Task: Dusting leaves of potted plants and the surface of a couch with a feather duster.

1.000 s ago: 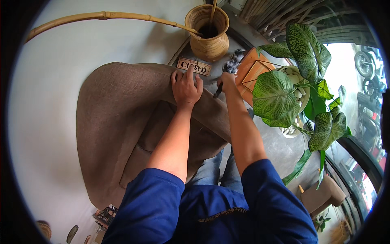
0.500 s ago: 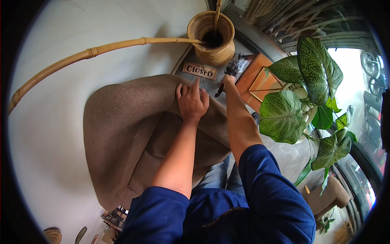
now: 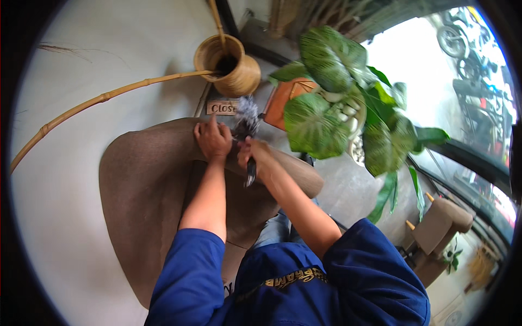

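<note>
My right hand [image 3: 256, 156] is closed around the black handle of a duster [image 3: 248, 118]. The duster's grey fluffy head points away from me, beyond the edge of a brown fabric armchair [image 3: 147, 168]. My left hand [image 3: 213, 139] lies open on the top edge of the armchair, fingers spread. Just past my left fingertips is a small lettered wooden sign [image 3: 222, 107], partly hidden by the duster head. Motion blurs the duster and my right hand a little.
Beyond the sign stands a woven bamboo vase [image 3: 239, 76] holding long bamboo poles [image 3: 117, 96]. To the right are a wooden box [image 3: 280, 106] and a large-leaved potted plant [image 3: 318, 127]. Another brown chair [image 3: 440, 225] is at the lower right, near a window. A pale wall borders the left.
My right hand has drawn the duster back toward me and left, from beside the wooden box to over the armchair's edge. My left hand stays on the armchair. The view has shifted.
</note>
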`<control>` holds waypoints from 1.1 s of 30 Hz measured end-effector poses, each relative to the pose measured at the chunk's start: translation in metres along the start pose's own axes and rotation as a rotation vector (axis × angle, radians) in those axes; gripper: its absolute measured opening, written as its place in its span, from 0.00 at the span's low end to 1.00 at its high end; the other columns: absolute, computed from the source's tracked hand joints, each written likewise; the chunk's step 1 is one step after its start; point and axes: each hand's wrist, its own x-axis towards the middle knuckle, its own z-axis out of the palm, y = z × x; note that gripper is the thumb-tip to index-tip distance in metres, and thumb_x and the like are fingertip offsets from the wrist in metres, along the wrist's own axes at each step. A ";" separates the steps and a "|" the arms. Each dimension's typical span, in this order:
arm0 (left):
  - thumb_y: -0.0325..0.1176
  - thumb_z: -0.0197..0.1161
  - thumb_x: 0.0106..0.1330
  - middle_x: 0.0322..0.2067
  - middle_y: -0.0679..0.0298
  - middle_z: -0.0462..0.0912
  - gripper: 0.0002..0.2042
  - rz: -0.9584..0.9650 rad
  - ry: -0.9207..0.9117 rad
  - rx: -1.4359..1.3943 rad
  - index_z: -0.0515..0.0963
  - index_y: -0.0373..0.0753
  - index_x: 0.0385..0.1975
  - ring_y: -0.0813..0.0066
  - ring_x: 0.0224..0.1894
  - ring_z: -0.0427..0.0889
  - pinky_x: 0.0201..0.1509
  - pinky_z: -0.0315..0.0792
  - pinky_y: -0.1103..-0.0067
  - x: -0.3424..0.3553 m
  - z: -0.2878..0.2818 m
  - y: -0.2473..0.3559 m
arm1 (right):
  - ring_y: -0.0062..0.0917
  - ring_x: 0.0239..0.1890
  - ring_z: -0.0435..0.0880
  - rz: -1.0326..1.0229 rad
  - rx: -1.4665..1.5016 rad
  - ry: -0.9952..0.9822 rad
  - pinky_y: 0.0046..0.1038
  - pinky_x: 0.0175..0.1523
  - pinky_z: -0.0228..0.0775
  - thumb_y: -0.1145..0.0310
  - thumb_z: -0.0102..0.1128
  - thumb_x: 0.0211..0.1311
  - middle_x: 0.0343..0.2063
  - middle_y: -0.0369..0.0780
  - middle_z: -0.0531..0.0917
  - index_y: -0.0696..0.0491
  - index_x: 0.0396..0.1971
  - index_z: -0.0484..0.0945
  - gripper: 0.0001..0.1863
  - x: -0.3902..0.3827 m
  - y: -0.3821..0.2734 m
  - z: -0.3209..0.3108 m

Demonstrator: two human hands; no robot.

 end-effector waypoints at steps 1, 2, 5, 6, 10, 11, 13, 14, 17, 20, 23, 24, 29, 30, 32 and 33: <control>0.37 0.52 0.60 0.30 0.52 0.80 0.18 -0.010 0.009 0.006 0.74 0.38 0.48 0.56 0.38 0.77 0.60 0.61 0.61 -0.001 0.001 0.000 | 0.17 0.09 0.56 0.001 -0.084 -0.106 0.22 0.15 0.50 0.58 0.40 0.72 0.11 0.29 0.59 0.53 0.31 0.69 0.15 -0.050 0.013 0.016; 0.37 0.52 0.60 0.30 0.52 0.80 0.18 0.028 0.043 0.000 0.74 0.38 0.48 0.56 0.38 0.77 0.60 0.61 0.61 -0.003 0.001 0.000 | 0.16 0.10 0.54 0.049 -0.102 -0.068 0.21 0.16 0.49 0.56 0.40 0.73 0.12 0.28 0.56 0.54 0.35 0.68 0.16 -0.097 0.020 0.026; 0.36 0.51 0.60 0.31 0.51 0.80 0.17 0.023 0.046 0.034 0.75 0.38 0.47 0.55 0.39 0.77 0.59 0.62 0.62 -0.008 -0.001 0.001 | 0.15 0.10 0.54 -0.005 -0.369 -0.008 0.22 0.15 0.47 0.56 0.39 0.74 0.13 0.28 0.55 0.55 0.42 0.69 0.17 -0.219 0.037 0.023; 0.37 0.51 0.61 0.32 0.51 0.81 0.16 0.023 0.056 0.054 0.75 0.38 0.46 0.56 0.39 0.78 0.58 0.62 0.63 -0.009 -0.001 0.002 | 0.15 0.10 0.54 -0.035 -0.440 -0.070 0.22 0.15 0.48 0.55 0.39 0.74 0.13 0.28 0.55 0.56 0.44 0.70 0.19 -0.256 0.040 0.010; 0.36 0.51 0.63 0.36 0.50 0.81 0.15 -0.006 -0.008 0.074 0.76 0.36 0.44 0.57 0.42 0.78 0.59 0.63 0.63 -0.015 -0.008 0.007 | 0.14 0.10 0.55 -0.056 -0.727 -0.032 0.20 0.14 0.49 0.52 0.37 0.74 0.13 0.28 0.55 0.56 0.49 0.72 0.23 -0.375 0.052 -0.076; 0.36 0.51 0.63 0.36 0.50 0.81 0.15 -0.007 -0.010 0.062 0.76 0.36 0.44 0.57 0.42 0.78 0.59 0.63 0.63 -0.019 -0.011 0.008 | 0.13 0.11 0.56 -0.083 -0.837 0.008 0.20 0.14 0.52 0.52 0.38 0.74 0.13 0.27 0.56 0.55 0.49 0.73 0.22 -0.397 0.053 -0.103; 0.35 0.51 0.65 0.44 0.47 0.79 0.17 -0.015 0.103 -0.103 0.73 0.33 0.49 0.54 0.50 0.76 0.63 0.61 0.61 -0.030 -0.016 0.017 | 0.12 0.12 0.58 -0.160 -1.171 0.181 0.20 0.16 0.55 0.54 0.42 0.74 0.14 0.27 0.59 0.56 0.48 0.75 0.21 -0.431 0.050 -0.162; 0.35 0.51 0.65 0.44 0.47 0.79 0.17 0.025 0.152 -0.119 0.73 0.33 0.49 0.54 0.50 0.76 0.63 0.61 0.61 -0.045 -0.017 0.028 | 0.18 0.16 0.67 -0.188 -1.361 0.342 0.26 0.20 0.60 0.53 0.45 0.72 0.14 0.33 0.66 0.56 0.40 0.76 0.20 -0.444 0.049 -0.194; 0.35 0.52 0.69 0.58 0.41 0.68 0.23 -0.105 0.237 -0.281 0.63 0.28 0.60 0.43 0.63 0.63 0.68 0.55 0.59 -0.107 -0.026 0.066 | 0.51 0.24 0.73 -0.569 -1.678 0.506 0.40 0.33 0.66 0.59 0.48 0.70 0.20 0.54 0.75 0.61 0.31 0.71 0.18 -0.457 0.048 -0.286; 0.33 0.52 0.69 0.62 0.42 0.63 0.24 -0.084 0.214 -0.456 0.60 0.27 0.61 0.46 0.66 0.60 0.69 0.54 0.61 -0.186 -0.030 0.129 | 0.55 0.30 0.75 -0.666 -1.655 0.634 0.42 0.36 0.67 0.60 0.48 0.70 0.24 0.56 0.77 0.61 0.34 0.72 0.16 -0.417 0.026 -0.369; 0.32 0.53 0.68 0.60 0.45 0.64 0.22 -0.035 0.088 -0.524 0.63 0.29 0.59 0.47 0.63 0.63 0.67 0.56 0.60 -0.266 -0.028 0.202 | 0.47 0.38 0.78 -0.975 -1.686 0.701 0.40 0.44 0.68 0.68 0.49 0.66 0.31 0.52 0.79 0.59 0.39 0.75 0.11 -0.349 -0.029 -0.440; 0.32 0.53 0.68 0.60 0.45 0.64 0.21 -0.037 0.012 -0.562 0.64 0.30 0.59 0.48 0.63 0.62 0.67 0.56 0.61 -0.290 -0.027 0.225 | 0.47 0.38 0.78 -0.966 -1.689 0.691 0.40 0.44 0.68 0.68 0.49 0.66 0.31 0.52 0.79 0.59 0.39 0.75 0.11 -0.329 -0.044 -0.462; 0.34 0.53 0.68 0.59 0.47 0.64 0.21 -0.001 -0.258 -0.663 0.65 0.32 0.58 0.51 0.63 0.62 0.66 0.56 0.63 -0.370 0.003 0.316 | 0.56 0.44 0.75 -1.095 -1.856 0.588 0.47 0.46 0.70 0.67 0.52 0.60 0.38 0.60 0.78 0.58 0.45 0.73 0.15 -0.283 -0.079 -0.546; 0.35 0.53 0.68 0.58 0.48 0.64 0.21 0.037 -0.272 -0.669 0.65 0.32 0.58 0.51 0.61 0.64 0.65 0.58 0.64 -0.379 0.016 0.328 | 0.56 0.44 0.75 -1.143 -1.838 0.564 0.47 0.46 0.70 0.67 0.52 0.60 0.38 0.60 0.78 0.58 0.45 0.73 0.15 -0.282 -0.081 -0.555; 0.35 0.52 0.69 0.57 0.47 0.65 0.21 0.003 -0.348 -0.713 0.65 0.31 0.58 0.53 0.60 0.66 0.63 0.60 0.66 -0.387 0.054 0.352 | 0.56 0.39 0.77 -1.045 -1.948 0.556 0.47 0.41 0.71 0.68 0.53 0.60 0.32 0.57 0.80 0.58 0.43 0.73 0.13 -0.290 -0.085 -0.569; 0.36 0.51 0.69 0.57 0.47 0.65 0.21 -0.025 -0.399 -0.763 0.64 0.31 0.58 0.54 0.58 0.68 0.62 0.63 0.68 -0.388 0.075 0.361 | 0.55 0.34 0.78 -1.000 -1.654 0.658 0.47 0.37 0.71 0.69 0.51 0.61 0.27 0.56 0.80 0.58 0.36 0.74 0.09 -0.297 -0.082 -0.575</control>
